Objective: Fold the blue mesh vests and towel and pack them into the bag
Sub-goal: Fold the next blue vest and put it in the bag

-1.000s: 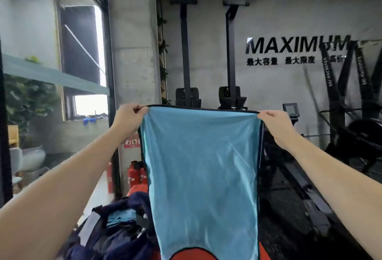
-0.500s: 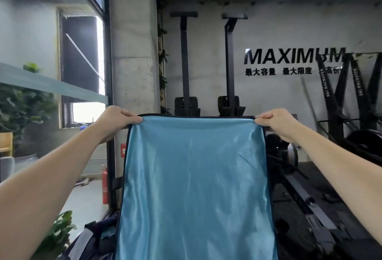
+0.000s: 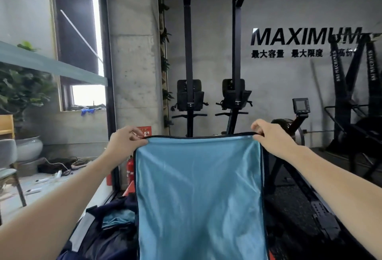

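Blue and smooth with a dark trimmed edge, the towel point(image 3: 198, 193) hung flat in front of the person, stretched out at arm's length and filling the lower middle of the view. At the towel's top left corner the left hand point(image 3: 126, 141) pinched the trim, its fingers curled over the edge. At the towel's top right corner the right hand point(image 3: 270, 135) held the trim in the same way, with its fingers bent down over the cloth. Between the two hands the top edge ran nearly level, sagging a little, and the cloth fell straight down past the bottom of the view. Below and to the left of the towel lay the bag point(image 3: 99, 230), dark navy with a pale grey strip on its side, its mouth open. Inside the bag, just beside the towel's left edge, showed a folded piece of blue cloth point(image 3: 118, 217); whether it was a mesh vest could not be told. Behind the towel's top edge stood two tall black machines point(image 3: 189, 94) against a grey wall. Left of the towel, near its upper corner, a red fire extinguisher point(image 3: 130, 169) stood at the foot of a concrete pillar point(image 3: 134, 63).
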### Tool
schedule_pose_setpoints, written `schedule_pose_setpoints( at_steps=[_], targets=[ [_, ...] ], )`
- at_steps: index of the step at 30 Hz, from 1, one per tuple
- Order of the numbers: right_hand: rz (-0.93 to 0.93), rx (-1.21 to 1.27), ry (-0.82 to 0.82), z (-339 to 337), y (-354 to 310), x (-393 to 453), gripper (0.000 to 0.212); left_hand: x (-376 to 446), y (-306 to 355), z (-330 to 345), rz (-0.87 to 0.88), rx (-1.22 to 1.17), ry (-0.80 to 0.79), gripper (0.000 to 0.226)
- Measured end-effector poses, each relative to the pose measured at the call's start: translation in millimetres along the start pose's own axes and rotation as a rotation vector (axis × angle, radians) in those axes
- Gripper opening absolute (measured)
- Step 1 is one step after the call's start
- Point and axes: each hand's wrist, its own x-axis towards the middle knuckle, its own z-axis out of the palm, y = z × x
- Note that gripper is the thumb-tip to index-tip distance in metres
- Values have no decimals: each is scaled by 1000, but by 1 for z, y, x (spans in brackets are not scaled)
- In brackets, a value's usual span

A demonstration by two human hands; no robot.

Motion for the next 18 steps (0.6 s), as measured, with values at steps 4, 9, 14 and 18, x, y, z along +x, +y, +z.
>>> schedule_pose_setpoints(
  at_steps=[4,9,14,18],
  targets=[
    [201,92,-197,13,-14,-3,9,-13,-3,8,63,242,-105,18],
    [188,236,-137,19,-29,-24,10,-22,13,7,-106,207,-142,6],
    [148,378,-110,-3,-37,-51,14,-38,35,-8,-61,172,-167,17],
    [141,458,-70,-34,-44,-61,7,-43,46,-27,66,347,-75,20]
  ],
)
